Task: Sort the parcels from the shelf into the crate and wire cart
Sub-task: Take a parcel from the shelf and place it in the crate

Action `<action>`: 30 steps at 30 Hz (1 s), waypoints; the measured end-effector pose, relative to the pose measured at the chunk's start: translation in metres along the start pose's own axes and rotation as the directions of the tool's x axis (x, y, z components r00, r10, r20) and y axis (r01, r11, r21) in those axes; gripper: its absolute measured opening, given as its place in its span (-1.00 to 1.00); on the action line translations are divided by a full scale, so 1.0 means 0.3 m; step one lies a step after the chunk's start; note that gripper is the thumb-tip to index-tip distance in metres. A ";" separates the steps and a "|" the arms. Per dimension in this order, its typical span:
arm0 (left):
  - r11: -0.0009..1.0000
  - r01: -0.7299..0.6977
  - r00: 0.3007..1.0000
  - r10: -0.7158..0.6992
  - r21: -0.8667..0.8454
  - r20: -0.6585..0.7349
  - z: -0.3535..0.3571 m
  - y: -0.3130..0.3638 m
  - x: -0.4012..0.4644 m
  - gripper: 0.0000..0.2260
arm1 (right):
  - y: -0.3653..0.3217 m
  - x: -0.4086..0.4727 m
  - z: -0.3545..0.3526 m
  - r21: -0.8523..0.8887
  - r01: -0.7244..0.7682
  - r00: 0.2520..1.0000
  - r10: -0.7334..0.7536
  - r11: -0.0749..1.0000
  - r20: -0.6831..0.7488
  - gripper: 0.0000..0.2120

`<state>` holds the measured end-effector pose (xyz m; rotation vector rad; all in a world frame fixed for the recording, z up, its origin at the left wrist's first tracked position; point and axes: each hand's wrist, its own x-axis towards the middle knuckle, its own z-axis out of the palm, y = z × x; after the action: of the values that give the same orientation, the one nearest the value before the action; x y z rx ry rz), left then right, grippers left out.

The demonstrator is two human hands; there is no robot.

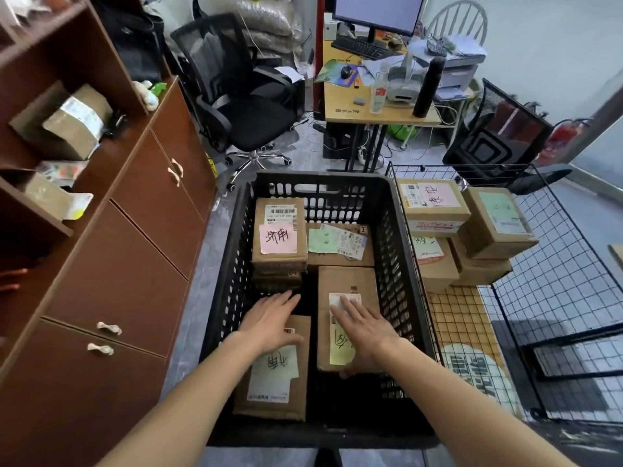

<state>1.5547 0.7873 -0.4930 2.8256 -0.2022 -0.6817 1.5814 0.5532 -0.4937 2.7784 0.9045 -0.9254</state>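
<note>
A black slatted crate (232,264) on the floor holds several brown parcels with coloured notes. My left hand (273,320) lies flat, fingers straight, over the near-left parcel (273,396) with a pale green note. My right hand (365,326) rests on the near-right parcel (350,281) with a yellow note, fingers spread on top and thumb at its near edge. Farther back lie a parcel with a pink note (279,230) and one with a green note (340,246). The wire cart (573,264) to the right holds several stacked boxes (433,205). Two parcels (67,124) sit on the brown shelf (111,183) at left.
A black office chair (236,96) stands behind the crate. A desk (381,116) with a monitor, bottles and a printer is at the back. Another black chair (499,143) and a red fire extinguisher (563,136) are behind the cart. A yellow mat (465,332) lies under the cart.
</note>
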 end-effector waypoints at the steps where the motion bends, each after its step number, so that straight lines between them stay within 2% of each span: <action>1: 1.000 0.006 1.000 -0.006 0.021 -0.003 -0.017 -0.021 -0.028 -0.12 | -0.023 -0.003 -0.008 0.006 0.018 1.000 -0.018 1.000 -0.016 0.28; 5: 0.995 -0.019 0.999 0.022 0.098 -0.034 -0.062 -0.029 -0.119 -0.19 | -0.113 -0.014 -0.035 0.074 0.056 0.997 -0.051 0.996 -0.063 0.18; 7: 0.990 -0.033 0.999 0.032 0.136 0.011 -0.054 -0.006 -0.154 -0.19 | -0.155 -0.020 -0.046 0.114 0.056 0.995 -0.047 0.992 -0.086 0.13; 12: 0.963 -0.021 0.986 -0.024 0.268 0.166 -0.003 -0.011 -0.194 0.00 | -0.224 -0.009 -0.028 0.130 0.067 0.995 -0.057 0.989 -0.078 0.10; 15: 0.950 -0.012 0.975 -0.058 0.311 0.216 0.029 -0.011 -0.192 0.14 | -0.254 0.018 0.019 0.139 0.058 0.998 -0.053 0.989 -0.038 0.20; 20: 0.942 -0.014 0.979 -0.055 0.334 0.194 0.055 -0.025 -0.159 0.23 | -0.260 0.074 0.054 0.157 0.050 0.998 -0.044 0.986 -0.040 0.35; 27: 0.952 0.034 0.987 -0.079 0.305 0.138 0.031 -0.042 -0.080 0.27 | -0.197 0.129 0.000 0.161 0.107 0.990 -0.090 0.981 -0.107 0.32; 30: 0.959 0.050 0.990 -0.083 0.279 0.110 -0.012 -0.049 -0.030 0.21 | -0.152 0.164 -0.028 0.147 0.098 0.985 -0.075 0.984 -0.155 0.26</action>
<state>1.5495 0.8038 -0.4898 3.0696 -0.2407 -0.9058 1.5921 0.6179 -0.5098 2.9958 1.0240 -0.8417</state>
